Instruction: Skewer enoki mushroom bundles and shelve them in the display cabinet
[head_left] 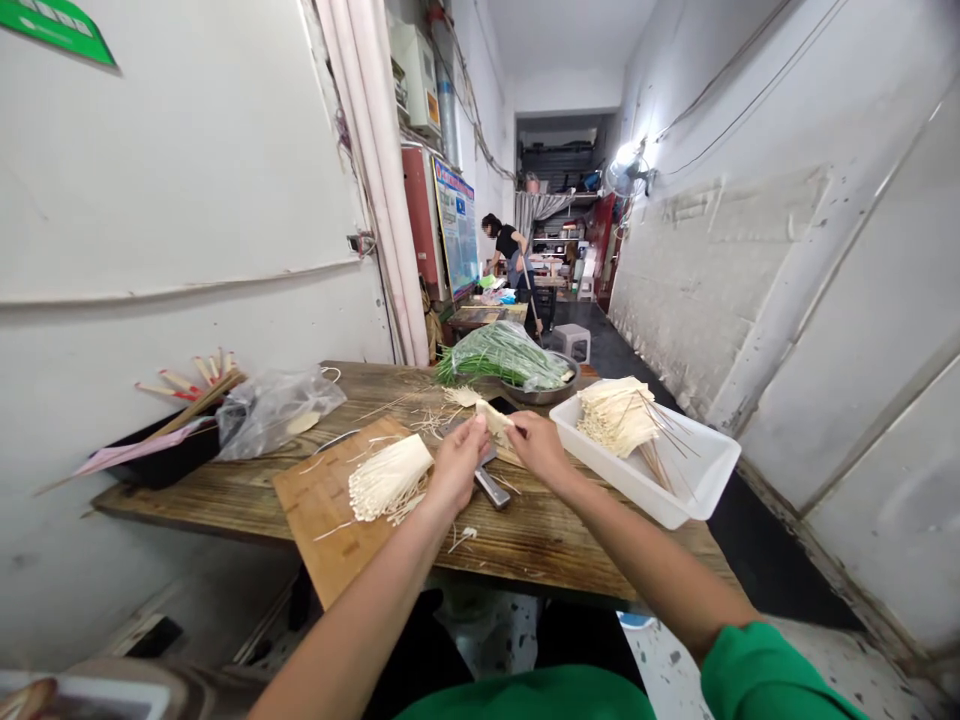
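Observation:
Above the middle of the table, a small flat bunch of enoki mushrooms (493, 421) is held between my two hands. My left hand (457, 462) pinches its near left side, thumb on top. At the right end, the closed fingers of my right hand (538, 447) grip it; whether they also hold a skewer, I cannot tell. A larger enoki clump (391, 478) lies on the wooden cutting board (319, 545), left of my left hand. Under my hands a knife (492, 489) shows its metal handle. Skewered enoki (619, 412) fill the left part of a white plastic tray (701, 462).
Green chives in plastic (506, 355) rest in a metal bowl (536, 395) at the back. A clear bag (274, 405) and a black box (161, 455) with sticks stand left. Enoki scraps (427, 422) litter the wooden table (540, 540). A person (514, 250) bends over another table.

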